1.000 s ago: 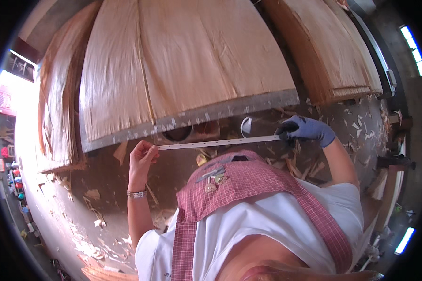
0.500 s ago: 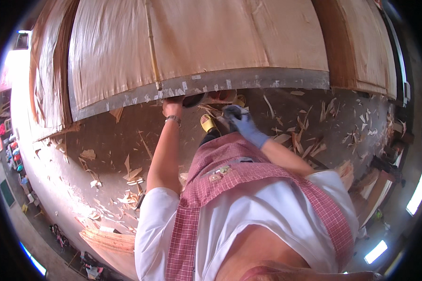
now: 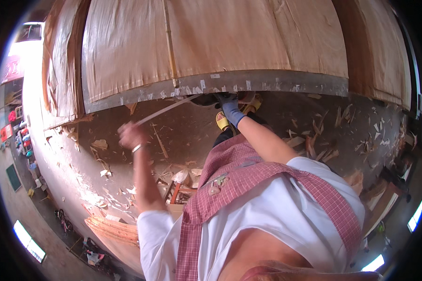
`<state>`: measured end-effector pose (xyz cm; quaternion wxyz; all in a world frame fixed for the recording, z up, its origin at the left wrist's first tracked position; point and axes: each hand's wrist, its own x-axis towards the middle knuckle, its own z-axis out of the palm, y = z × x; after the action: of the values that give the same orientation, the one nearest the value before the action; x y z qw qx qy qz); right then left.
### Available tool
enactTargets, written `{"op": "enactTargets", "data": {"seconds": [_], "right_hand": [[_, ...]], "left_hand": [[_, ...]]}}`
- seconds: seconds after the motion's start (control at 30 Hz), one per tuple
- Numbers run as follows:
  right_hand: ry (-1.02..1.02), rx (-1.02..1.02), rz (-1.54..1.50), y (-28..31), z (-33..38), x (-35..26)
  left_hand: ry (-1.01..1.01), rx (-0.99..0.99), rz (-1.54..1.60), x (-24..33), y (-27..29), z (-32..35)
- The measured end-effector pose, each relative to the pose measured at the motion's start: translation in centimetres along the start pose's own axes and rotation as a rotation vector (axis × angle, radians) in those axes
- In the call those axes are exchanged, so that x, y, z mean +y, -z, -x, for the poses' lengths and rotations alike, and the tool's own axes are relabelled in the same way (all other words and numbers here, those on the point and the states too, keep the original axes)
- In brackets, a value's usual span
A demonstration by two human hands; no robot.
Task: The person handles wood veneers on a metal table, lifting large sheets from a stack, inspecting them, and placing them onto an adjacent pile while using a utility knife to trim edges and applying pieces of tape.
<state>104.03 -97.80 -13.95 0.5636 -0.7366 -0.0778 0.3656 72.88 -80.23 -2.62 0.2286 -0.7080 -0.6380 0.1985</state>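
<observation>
Scrap-strewn, dull floor [image 3: 187, 140] spreads below a thin, flat white strip [image 3: 166, 110], slanting from the blurred left hand [image 3: 132, 136], fingers closed on its end, toward a smooth grey edge [image 3: 267, 80]. There the right hand [image 3: 230, 108] wears blue fabric glove; its grip cannot be told. Beyond lie rippled, pale wood sheets [image 3: 229, 37] under a slender cane [image 3: 169, 42].

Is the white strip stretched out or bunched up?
Stretched out: the strip runs nearly straight from the left hand toward the grey edge.
</observation>
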Motion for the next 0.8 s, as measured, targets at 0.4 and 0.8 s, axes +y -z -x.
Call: {"op": "enactTargets", "data": {"seconds": [0.4, 0.8], "right_hand": [[-0.151, -0.627, 0.548, 4.7, 4.5, 3.9], [0.141, -0.692, 0.112, 23.8, -2.1, -16.7]], "left_hand": [[0.162, 0.038, 0.442, -34.4, 0.2, 10.4], [-0.579, -0.648, 1.692, 22.1, 29.1, 6.1]]}}
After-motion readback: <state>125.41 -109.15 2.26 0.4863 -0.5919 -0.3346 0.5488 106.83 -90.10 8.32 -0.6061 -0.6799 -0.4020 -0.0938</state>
